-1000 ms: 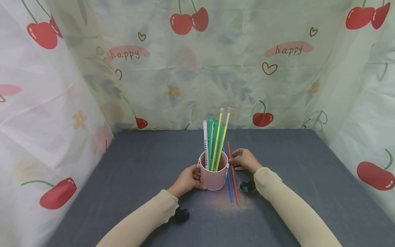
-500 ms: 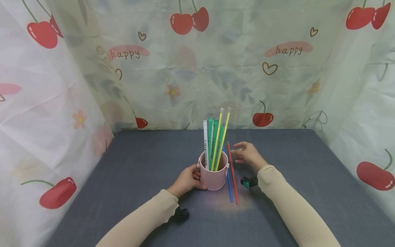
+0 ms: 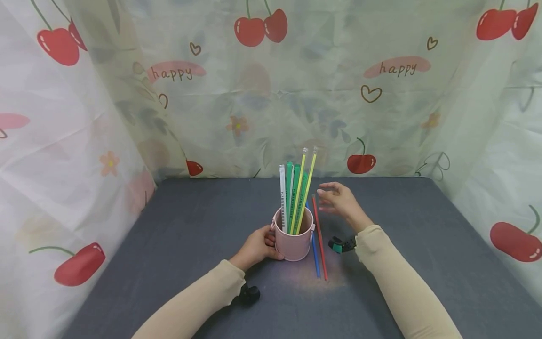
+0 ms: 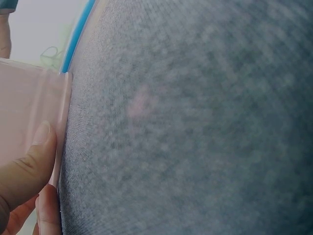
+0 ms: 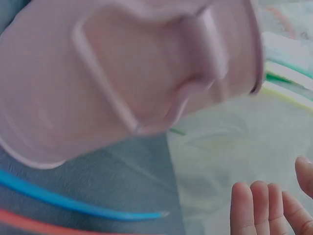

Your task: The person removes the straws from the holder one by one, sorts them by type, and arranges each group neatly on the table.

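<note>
My left hand holds the pink bucket low on its left side. In the left wrist view the thumb lies on its wall, with curled fingers at the base. Upright in the bucket stand green printed sticks, a white printed stick and yellow sticks with clear tips. My right hand hovers right of the yellow sticks, fingers extended and slightly bent, holding nothing. Right of the bucket lie a blue stick and a red stick, both thin and straw-like.
The dark grey tabletop ends at a patterned curtain with cherries, which also hangs at both sides. A black wrist device sits under the left cuff, another device under the right.
My right hand has moved up and away from the bucket's right side, toward the far end of the red stick. The left hand and the bucket keep their place.
</note>
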The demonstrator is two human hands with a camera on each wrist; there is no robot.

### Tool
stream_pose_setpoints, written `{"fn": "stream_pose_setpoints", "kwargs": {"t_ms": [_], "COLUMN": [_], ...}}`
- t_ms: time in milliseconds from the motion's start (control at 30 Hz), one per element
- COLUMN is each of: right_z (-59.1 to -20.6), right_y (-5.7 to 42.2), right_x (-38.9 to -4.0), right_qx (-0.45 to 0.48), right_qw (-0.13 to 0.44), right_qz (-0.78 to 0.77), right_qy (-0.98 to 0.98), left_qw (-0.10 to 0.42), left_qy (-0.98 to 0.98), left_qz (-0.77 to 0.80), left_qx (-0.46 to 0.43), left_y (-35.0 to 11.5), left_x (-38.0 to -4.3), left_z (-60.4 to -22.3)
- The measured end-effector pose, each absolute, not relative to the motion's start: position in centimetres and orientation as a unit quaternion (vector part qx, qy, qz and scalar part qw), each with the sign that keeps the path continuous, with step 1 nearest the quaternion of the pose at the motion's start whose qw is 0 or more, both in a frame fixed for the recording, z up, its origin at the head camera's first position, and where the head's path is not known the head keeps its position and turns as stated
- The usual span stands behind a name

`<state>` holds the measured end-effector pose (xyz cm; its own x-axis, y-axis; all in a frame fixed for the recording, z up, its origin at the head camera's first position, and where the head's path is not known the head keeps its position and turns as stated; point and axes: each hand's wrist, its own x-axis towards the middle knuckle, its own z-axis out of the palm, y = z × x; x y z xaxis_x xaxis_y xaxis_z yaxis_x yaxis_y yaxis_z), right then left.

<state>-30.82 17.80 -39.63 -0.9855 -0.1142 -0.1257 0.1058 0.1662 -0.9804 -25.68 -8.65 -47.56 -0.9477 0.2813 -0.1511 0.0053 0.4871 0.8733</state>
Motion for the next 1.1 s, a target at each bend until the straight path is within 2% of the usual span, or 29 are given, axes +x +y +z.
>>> {"fn": "stream_pose_setpoints", "kwargs": {"t_ms": [467,1100], "right_z": [-37.9,-38.9], "right_y": [16.4,14.7], "right_x": [-29.1,-28.5], "right_qx": [-0.051,-0.050], "right_qw": [0.037,0.016], "right_qz": [-0.681,-0.692], "right_qy": [0.729,0.720], "left_qw": [0.136,0.141], "left_qy": [0.852,0.850], "left_qz": [0.498,0.501], "left_qx": [0.089,0.083], "left_y": [-8.6,-8.7], "left_x": [-25.5,-25.5], "left_z": [-47.3,-47.4]}}
